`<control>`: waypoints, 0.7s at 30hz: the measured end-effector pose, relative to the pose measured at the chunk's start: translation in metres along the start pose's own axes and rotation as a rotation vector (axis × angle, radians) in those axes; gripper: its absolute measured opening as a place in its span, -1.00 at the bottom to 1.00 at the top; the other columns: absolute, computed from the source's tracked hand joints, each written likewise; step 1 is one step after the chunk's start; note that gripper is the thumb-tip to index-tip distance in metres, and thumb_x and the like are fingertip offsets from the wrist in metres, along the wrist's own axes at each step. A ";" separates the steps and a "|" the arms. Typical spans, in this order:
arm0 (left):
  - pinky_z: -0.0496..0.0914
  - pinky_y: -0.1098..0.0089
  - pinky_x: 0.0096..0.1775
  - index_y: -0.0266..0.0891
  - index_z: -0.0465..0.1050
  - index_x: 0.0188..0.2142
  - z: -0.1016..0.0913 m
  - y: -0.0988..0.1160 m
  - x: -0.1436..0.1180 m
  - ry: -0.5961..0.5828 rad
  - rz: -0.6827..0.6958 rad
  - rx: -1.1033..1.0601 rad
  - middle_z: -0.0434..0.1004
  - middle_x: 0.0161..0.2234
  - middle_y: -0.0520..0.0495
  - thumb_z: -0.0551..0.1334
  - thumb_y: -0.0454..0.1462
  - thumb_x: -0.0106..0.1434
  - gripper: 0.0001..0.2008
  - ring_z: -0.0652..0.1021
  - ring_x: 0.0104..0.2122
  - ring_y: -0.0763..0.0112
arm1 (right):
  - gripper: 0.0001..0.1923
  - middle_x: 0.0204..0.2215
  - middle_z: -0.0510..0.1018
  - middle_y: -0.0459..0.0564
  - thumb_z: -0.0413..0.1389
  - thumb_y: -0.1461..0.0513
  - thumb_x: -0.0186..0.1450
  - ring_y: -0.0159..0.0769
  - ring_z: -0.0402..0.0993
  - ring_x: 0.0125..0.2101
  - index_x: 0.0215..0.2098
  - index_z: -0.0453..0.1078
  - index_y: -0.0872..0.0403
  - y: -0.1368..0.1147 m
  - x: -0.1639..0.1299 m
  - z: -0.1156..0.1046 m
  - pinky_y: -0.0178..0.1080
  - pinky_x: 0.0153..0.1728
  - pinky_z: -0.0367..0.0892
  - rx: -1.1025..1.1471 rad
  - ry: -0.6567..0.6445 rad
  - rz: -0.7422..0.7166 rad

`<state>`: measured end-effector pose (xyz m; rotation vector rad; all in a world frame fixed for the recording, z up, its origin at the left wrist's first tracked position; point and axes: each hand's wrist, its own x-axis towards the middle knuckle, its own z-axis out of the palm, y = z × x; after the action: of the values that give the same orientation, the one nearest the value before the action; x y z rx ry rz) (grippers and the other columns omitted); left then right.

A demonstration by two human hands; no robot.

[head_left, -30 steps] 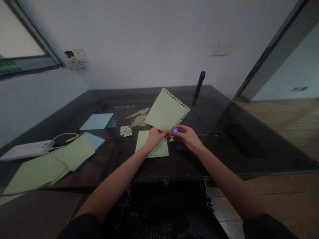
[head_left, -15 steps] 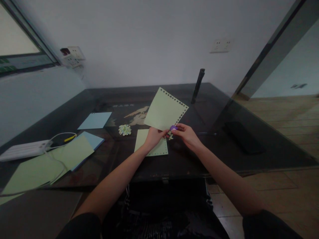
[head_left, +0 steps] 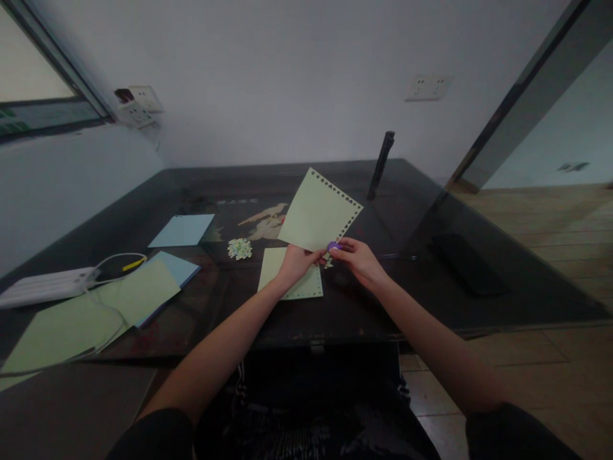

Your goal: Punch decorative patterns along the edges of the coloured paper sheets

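A pale green sheet of paper (head_left: 320, 209), with small shapes punched along its top and right edges, is raised over the table. My left hand (head_left: 297, 263) pinches it at the lower edge. In my right hand (head_left: 358, 258) is a small purple craft punch (head_left: 334, 246), closed in the fingers at the sheet's lower right corner. Under my left hand lies a second green sheet (head_left: 272, 262) with small holes along its edges. Several punched-out bits (head_left: 328, 262) show just below the purple punch. A pile of paper cutouts (head_left: 239, 248) lies to the left.
A light blue sheet (head_left: 184, 230) lies further left, and green sheets (head_left: 96, 319) overlap blue ones near a white power strip (head_left: 45, 287) with a cable. A black upright rod (head_left: 381, 165) stands at the back right. A dark flat object (head_left: 467, 265) lies on the right.
Both hands stay almost in place on the sheet and punch. The raised sheet has shifted very slightly, its far corner a touch to the right.
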<state>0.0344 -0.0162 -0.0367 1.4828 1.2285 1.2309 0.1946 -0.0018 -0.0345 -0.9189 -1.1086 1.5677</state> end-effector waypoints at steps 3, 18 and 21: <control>0.45 0.47 -0.48 -0.38 0.46 -0.37 0.000 0.001 0.000 0.004 -0.012 0.011 0.59 -0.49 -0.10 0.28 -0.35 0.07 -0.89 0.57 -0.55 0.38 | -0.66 -0.45 0.52 -0.09 0.38 0.26 -0.18 -0.36 0.42 -0.39 -0.43 0.43 0.08 0.000 0.000 0.000 -0.21 -0.16 0.28 -0.001 0.005 -0.006; 0.46 0.45 -0.46 -0.37 0.45 -0.35 0.000 -0.001 -0.001 -0.007 0.006 0.004 0.59 -0.49 -0.09 0.28 -0.32 0.08 -0.86 0.57 -0.55 0.38 | -0.67 -0.45 0.53 -0.08 0.37 0.23 -0.17 -0.34 0.44 -0.38 -0.44 0.42 0.08 0.000 0.000 0.000 -0.17 -0.13 0.27 -0.016 -0.017 -0.006; 0.46 0.45 -0.45 -0.38 0.45 -0.36 0.000 -0.001 -0.001 -0.004 -0.008 0.004 0.59 -0.50 -0.10 0.28 -0.33 0.08 -0.87 0.57 -0.54 0.37 | -0.68 -0.45 0.53 -0.09 0.37 0.23 -0.16 -0.34 0.44 -0.38 -0.44 0.41 0.08 0.000 -0.001 0.000 -0.17 -0.14 0.27 -0.024 -0.024 -0.012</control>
<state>0.0345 -0.0169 -0.0374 1.4811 1.2338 1.2197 0.1948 -0.0023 -0.0344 -0.9093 -1.1502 1.5624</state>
